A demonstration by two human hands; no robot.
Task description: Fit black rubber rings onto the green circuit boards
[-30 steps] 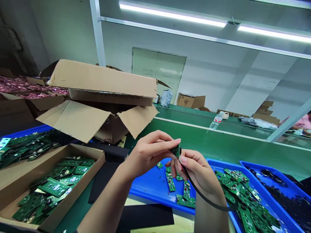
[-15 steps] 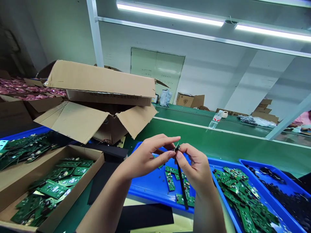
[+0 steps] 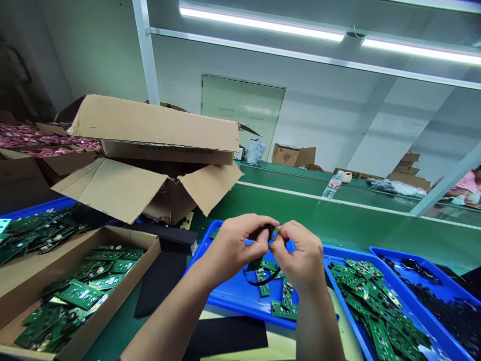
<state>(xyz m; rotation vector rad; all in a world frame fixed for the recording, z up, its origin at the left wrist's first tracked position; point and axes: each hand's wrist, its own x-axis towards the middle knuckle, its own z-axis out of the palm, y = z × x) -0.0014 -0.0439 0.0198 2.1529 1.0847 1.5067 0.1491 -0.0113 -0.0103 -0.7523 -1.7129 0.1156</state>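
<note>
My left hand is closed around a thin, flat black strip, which curls in a loop below the fingers. Fingertips of my right hand pinch right beside the left thumb, at what looks like the strip's end; the exact contact is hidden. Beneath both hands lies a blue tray. Inside it are several small green circuit boards, one circuit board near the front edge and another just under the loop.
To the right stand a blue tray heaped with green boards and another blue tray of black parts. On the left is a cardboard box of boards; behind it sits a large open carton. A water bottle stands farther back.
The black strip hung straight down from my right fingers; now it is gathered in my left hand and looped. My left fingers have curled closed, and both hands stay close together.
</note>
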